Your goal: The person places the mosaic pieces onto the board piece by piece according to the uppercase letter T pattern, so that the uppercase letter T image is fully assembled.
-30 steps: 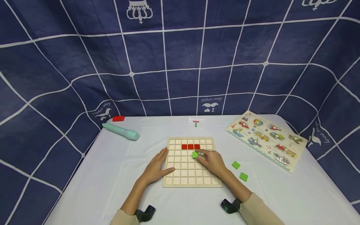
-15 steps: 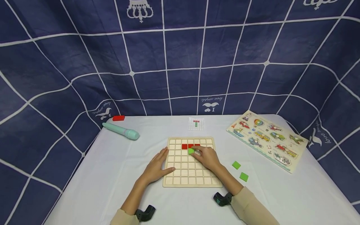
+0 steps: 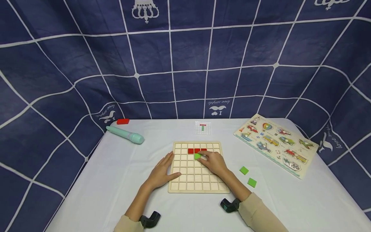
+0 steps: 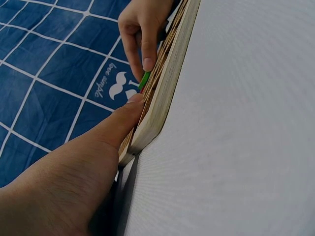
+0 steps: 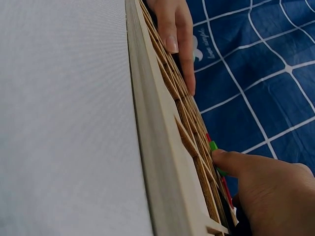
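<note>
A wooden grid board (image 3: 190, 178) lies on the table with three red square tiles (image 3: 190, 151) in a row near its far side. Between thumb and index finger, my right hand (image 3: 215, 163) pinches a green square tile (image 3: 197, 156) just below the middle red one. In the right wrist view the green tile (image 5: 213, 146) stands tilted above the grid, the thumb against it. My left hand (image 3: 161, 172) rests along the board's left edge, fingers straight and thumb over the rim. Two more green tiles (image 3: 244, 170) lie on the table to the right of the board.
Behind the board is a small printed pattern card (image 3: 202, 128). A mint-green microphone-shaped object (image 3: 126, 134) and a red piece (image 3: 123, 121) lie at the back left. A wooden peg puzzle (image 3: 275, 145) with vehicle pictures sits at the right. A blue curtain (image 3: 188, 87) hangs behind.
My right hand has carried the green tile left and slightly away, from below the right red tile to below the middle one. The left hand has stayed in place.
</note>
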The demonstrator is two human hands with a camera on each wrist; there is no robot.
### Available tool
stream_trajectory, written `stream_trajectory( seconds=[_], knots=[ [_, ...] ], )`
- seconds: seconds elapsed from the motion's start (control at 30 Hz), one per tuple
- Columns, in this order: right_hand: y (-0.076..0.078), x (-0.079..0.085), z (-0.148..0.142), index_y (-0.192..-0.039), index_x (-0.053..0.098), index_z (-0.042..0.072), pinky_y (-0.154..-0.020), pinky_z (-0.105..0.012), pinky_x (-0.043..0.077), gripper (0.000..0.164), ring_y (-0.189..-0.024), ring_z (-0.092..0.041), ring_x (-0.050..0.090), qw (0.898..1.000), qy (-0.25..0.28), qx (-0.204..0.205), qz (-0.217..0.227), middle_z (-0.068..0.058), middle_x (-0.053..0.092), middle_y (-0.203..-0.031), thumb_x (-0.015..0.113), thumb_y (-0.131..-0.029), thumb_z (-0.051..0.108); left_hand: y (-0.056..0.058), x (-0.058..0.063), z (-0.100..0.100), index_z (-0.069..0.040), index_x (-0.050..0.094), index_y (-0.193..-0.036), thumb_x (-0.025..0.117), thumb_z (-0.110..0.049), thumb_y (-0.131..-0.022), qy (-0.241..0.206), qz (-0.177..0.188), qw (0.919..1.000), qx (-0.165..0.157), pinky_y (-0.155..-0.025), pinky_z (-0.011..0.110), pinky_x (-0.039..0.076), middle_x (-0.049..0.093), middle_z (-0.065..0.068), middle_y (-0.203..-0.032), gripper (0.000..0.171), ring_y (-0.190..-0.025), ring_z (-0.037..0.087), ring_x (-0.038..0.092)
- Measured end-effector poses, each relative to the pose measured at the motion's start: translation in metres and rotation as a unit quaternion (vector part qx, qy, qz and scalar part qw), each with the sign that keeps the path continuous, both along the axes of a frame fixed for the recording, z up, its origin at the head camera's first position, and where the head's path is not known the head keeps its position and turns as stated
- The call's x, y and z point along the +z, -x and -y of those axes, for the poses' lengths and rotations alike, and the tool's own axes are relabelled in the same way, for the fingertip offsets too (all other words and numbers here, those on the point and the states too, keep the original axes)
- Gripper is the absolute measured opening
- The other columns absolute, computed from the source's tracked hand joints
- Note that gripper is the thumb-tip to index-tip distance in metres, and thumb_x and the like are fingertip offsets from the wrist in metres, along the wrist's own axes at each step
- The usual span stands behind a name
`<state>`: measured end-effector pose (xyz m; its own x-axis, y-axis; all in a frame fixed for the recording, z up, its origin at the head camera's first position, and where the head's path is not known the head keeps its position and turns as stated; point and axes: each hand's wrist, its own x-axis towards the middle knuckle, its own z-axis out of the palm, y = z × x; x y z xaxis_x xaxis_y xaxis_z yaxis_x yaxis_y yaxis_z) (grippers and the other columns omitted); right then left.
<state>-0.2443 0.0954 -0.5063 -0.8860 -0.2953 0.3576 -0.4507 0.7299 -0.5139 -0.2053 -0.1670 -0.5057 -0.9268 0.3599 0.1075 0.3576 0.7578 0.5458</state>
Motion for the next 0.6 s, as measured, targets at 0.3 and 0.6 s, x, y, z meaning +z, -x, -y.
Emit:
stream_trajectory(
  seconds=[0.3,0.6],
  knots=[
    [-0.0003,-0.0003,-0.0003,-0.106,0.071,0.012,-0.041,-0.021,0.02,0.032,-0.042,-0.002,0.019,1.0,0.007,0.004,-0.001,0.013,0.028,-0.042,0.072,-0.081,0.032,-0.0004,0.0009,0.0005,-0.003,0.024,-0.145,0.063,-0.055,-0.08,-0.003,-0.002,1.0,-0.004,-0.107,0.05,0.02,0.019,0.012,-0.151,0.092,-0.137,0.03,0.018],
    [-0.0015,0.0009,-0.0006,-0.106,0.071,0.013,-0.04,-0.021,0.021,0.032,-0.041,-0.003,0.022,1.0,0.008,0.005,-0.003,0.012,0.03,-0.043,0.072,-0.081,0.032,-0.0005,0.0012,0.0,-0.001,0.025,-0.145,0.063,-0.055,-0.08,-0.001,-0.003,1.0,-0.003,-0.106,0.051,0.021,0.02,0.013,-0.151,0.092,-0.137,0.031,0.018]
  ],
)
